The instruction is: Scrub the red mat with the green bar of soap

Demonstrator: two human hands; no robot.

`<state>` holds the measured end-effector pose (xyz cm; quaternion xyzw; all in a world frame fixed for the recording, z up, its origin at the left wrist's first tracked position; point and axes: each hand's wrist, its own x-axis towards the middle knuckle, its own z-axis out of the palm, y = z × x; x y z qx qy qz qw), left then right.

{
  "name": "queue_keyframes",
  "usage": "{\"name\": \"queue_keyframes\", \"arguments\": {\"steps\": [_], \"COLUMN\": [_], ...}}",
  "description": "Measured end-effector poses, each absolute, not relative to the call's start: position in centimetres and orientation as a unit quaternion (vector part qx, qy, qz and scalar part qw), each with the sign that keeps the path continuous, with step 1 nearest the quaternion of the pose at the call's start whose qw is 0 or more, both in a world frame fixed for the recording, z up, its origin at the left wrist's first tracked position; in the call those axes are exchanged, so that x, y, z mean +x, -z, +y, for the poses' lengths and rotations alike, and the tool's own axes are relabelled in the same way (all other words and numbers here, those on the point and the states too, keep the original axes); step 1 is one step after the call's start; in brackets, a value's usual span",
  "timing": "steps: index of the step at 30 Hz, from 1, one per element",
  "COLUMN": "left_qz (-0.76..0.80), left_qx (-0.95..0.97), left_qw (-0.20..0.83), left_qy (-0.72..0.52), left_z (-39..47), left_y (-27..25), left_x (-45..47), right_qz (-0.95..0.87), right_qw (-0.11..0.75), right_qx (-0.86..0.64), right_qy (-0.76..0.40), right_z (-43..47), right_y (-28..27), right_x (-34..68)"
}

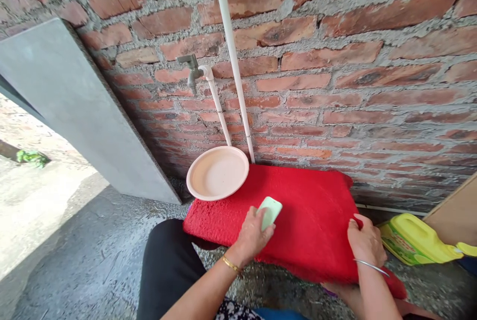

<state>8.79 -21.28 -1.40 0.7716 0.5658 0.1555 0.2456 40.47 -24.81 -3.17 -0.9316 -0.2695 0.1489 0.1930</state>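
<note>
A red, fluffy cloth lies spread over a low support in front of me, one end hanging down at the right. My left hand is closed around a pale green bar of soap, held at the cloth's surface near its middle. At the cloth's right edge, my right hand has its fingers curled, pinching a bit of the fabric. A shallow pale pink basin stands at the far left corner of the cloth, and no water can be made out in it.
Behind is a brick wall with white pipes and a tap above the basin. A grey slab leans at left. A yellow-green jug lies at right beside a brown board. The concrete floor is wet.
</note>
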Motion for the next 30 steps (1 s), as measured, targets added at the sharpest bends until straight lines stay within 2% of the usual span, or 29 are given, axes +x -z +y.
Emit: {"name": "queue_keyframes", "arguments": {"steps": [3, 6, 9, 12, 14, 16, 19, 23, 26, 30], "left_qz": [0.636, 0.651, 0.586, 0.393, 0.333, 0.394, 0.552, 0.631, 0.586, 0.385], "left_qx": [0.737, 0.732, 0.776, 0.855, 0.866, 0.842, 0.772, 0.735, 0.769, 0.851], "left_qw": [0.153, 0.130, 0.205, 0.333, 0.369, 0.359, 0.284, 0.220, 0.239, 0.354], "left_qy": [-0.169, -0.152, -0.113, -0.058, -0.052, -0.088, -0.136, -0.114, -0.093, -0.042], "left_z": [-17.7, -17.8, -21.1, -24.7, -25.3, -23.9, -19.7, -16.9, -19.8, -24.4], "left_y": [1.9, 2.4, 2.4, 1.7, 1.3, 1.1, 1.3, 1.8, 2.3, 2.5], "left_x": [6.1, 6.2, 8.8, 11.3, 11.9, 11.4, 10.1, 10.0, 11.8, 13.5], "right_qz": [-0.267, -0.266, -0.268, -0.269, -0.269, -0.268, -0.267, -0.268, -0.267, -0.270], "right_qw": [0.194, 0.192, 0.188, 0.182, 0.182, 0.184, 0.190, 0.198, 0.193, 0.194], "right_qx": [-0.932, -0.932, -0.931, -0.931, -0.932, -0.932, -0.931, -0.930, -0.932, -0.932], "right_qy": [-0.150, -0.157, -0.162, -0.164, -0.161, -0.160, -0.159, -0.153, -0.153, -0.145], "right_z": [-24.8, -24.8, -24.7, -24.7, -24.7, -24.8, -24.8, -24.7, -24.7, -24.8], "right_y": [3.1, 3.1, 3.1, 3.0, 2.9, 2.7, 2.5, 2.8, 3.1, 3.3], "right_x": [40.5, 40.5, 40.6, 40.5, 40.4, 40.3, 40.1, 40.3, 40.5, 40.6]}}
